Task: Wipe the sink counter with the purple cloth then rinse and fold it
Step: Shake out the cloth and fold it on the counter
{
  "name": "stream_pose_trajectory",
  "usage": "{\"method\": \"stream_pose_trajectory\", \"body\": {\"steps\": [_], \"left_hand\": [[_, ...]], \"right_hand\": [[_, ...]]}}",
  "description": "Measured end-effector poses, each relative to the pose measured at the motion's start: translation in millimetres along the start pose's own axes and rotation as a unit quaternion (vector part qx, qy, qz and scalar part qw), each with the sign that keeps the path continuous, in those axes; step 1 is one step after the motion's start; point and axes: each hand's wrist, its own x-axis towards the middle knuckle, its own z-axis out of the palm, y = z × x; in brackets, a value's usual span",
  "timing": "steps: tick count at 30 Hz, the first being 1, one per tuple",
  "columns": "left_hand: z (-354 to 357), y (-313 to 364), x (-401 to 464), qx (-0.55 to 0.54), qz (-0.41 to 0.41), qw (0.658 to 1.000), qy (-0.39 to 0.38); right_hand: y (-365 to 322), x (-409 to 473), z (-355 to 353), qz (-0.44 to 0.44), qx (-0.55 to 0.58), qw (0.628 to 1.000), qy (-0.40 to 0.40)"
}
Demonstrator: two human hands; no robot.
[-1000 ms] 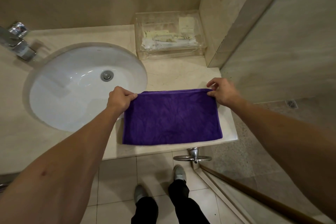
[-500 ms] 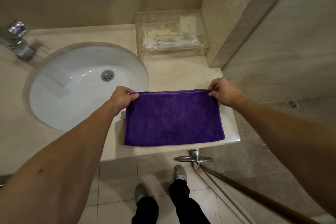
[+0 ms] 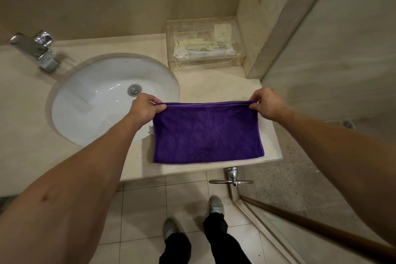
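The purple cloth lies as a doubled rectangle on the beige sink counter, to the right of the white basin. My left hand pinches its far left corner. My right hand pinches the far right corner. The far edge between my hands is drawn straight and shows two layers. The near edge of the cloth reaches close to the counter's front edge.
A chrome tap stands at the back left. A clear plastic box of toiletries sits at the back right against the wall. A door handle sticks out below the counter's front right. My feet stand on the tiled floor.
The hands and cloth have barely shifted; both hands keep pinching the far corners, and the far edge looks a little tauter.
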Motion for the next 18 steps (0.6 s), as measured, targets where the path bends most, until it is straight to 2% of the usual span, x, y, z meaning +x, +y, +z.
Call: {"method": "stream_pose_trajectory", "body": {"steps": [6,10,14,18], "left_hand": [[-7,1,-28,-0.005,0.031,0.999,0.016],[-14,-5,-54,-0.024,0.052,0.998,-0.001],[-21,-18,-85,-0.021,0.068,0.997,-0.033],[-12,-43,-112,0.027,0.077,0.996,-0.037]], "right_hand": [[5,-29,-10,-0.009,0.058,0.998,0.016],[9,-61,-12,-0.011,0.080,0.996,0.027],[13,-98,-6,-0.011,0.066,0.997,0.033],[18,-131,11,-0.004,0.043,0.999,0.024]]}}
